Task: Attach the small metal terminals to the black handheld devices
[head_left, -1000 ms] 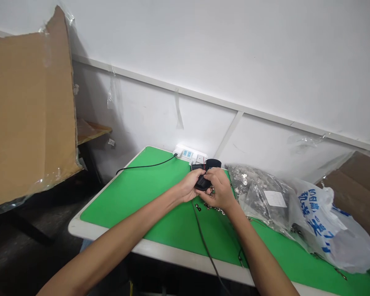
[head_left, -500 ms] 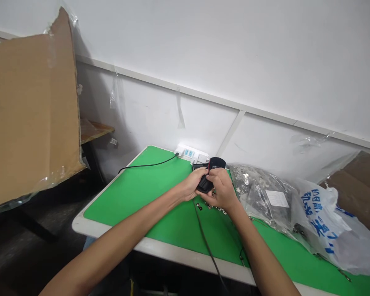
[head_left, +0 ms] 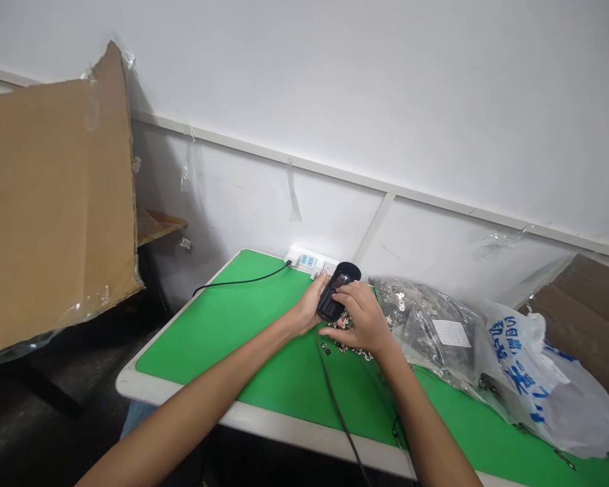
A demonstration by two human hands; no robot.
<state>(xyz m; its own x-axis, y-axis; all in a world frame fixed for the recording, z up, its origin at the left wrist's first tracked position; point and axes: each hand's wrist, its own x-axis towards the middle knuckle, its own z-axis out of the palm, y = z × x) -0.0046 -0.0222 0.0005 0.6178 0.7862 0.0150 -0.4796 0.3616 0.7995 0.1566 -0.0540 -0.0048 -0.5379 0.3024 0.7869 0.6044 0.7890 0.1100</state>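
Both hands hold a black plastic housing [head_left: 337, 292], an elongated handheld shell tilted upward with its rounded end toward the wall. My left hand [head_left: 308, 310] grips its lower part from the left. My right hand [head_left: 360, 318] has its fingers on the housing's right side, above a small heap of metal ring terminals [head_left: 348, 346] on the green mat [head_left: 233, 325]. A black cable [head_left: 332, 399] runs from under my hands toward the front table edge.
A white power strip [head_left: 304, 259] stands at the table's far edge, with a black cable [head_left: 238, 281] plugged in. To the right lie a clear bag of metal parts [head_left: 426, 321] and a white, blue-printed plastic bag [head_left: 538, 385]. Large cardboard sheets [head_left: 55, 210] stand at the left.
The black housing has turned from lying low and flat to tilting upward in my hands. The red wire seen on it earlier no longer shows. The view has shifted slightly.
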